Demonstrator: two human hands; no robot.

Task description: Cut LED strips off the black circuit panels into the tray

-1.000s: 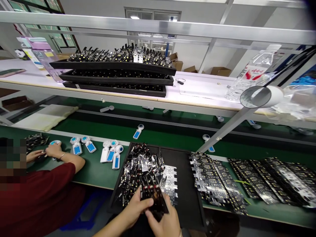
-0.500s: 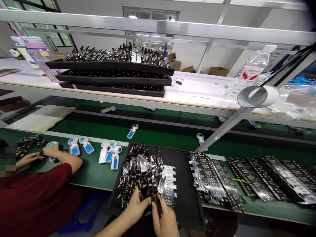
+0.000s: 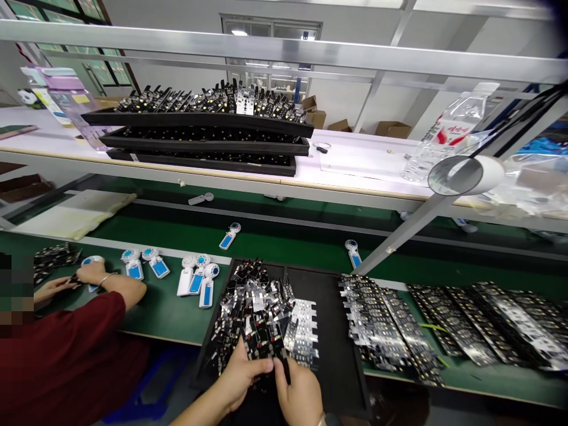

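Mostly black, red-specked circuit board (image 3: 261, 342)

A ceiling light (image 3: 239, 32) shows in the framed window (image 3: 260, 26) of the pale wall (image 3: 168, 12), cardboard boxes (image 3: 393, 129) lower down. A white shelf (image 3: 364, 164) runs above a green workbench (image 3: 166, 316).

Held boards (image 3: 261, 338): glossy in patches | tray (image 3: 332, 343): smooth matt plastic | overhead rail (image 3: 275, 48): smooth metal | drink bottle (image 3: 464, 115): glossy plastic | sleeve (image 3: 109, 307): matt cloth
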